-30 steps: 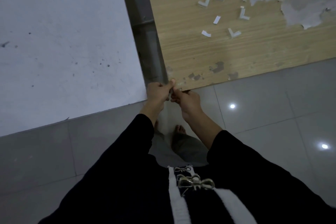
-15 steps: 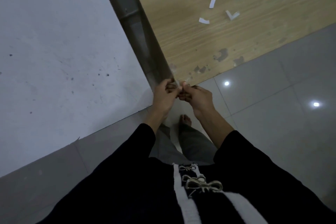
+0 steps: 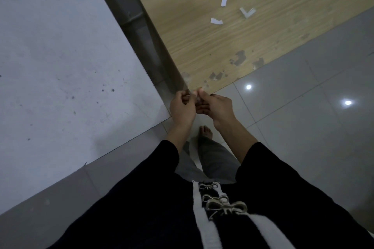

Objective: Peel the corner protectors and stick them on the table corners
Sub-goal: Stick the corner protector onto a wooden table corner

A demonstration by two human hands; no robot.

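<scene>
Corner protector (image 3: 193, 97): a small pale piece is pinched between both hands right at the near corner of the table; it is too small and blurred for its shape or its backing to be told.
Left hand (image 3: 182, 109): the fingers are curled, and the thumb and forefinger are closed on the corner protector from the left side.
Right hand (image 3: 218, 107): the fingers are curled inward, and the thumb tip is pressed to the same piece from the right, touching the left hand's fingertips.
Table (image 3: 182, 26): a wood-grain top is seen, with worn grey patches (image 3: 239, 59) along the near edge.
Loose protectors (image 3: 247, 12): several white L-shaped pieces are scattered on the far part of the top, well apart from the hands.
Paper strips (image 3: 224, 1): two small white strips are lying among the loose protectors.
Floor (image 3: 303, 123): grey glossy tiles are seen below the hands, with a bare foot (image 3: 206, 131) beneath the wrists.
White panel (image 3: 60, 56): a speckled pale surface is seen left of the table.
</scene>
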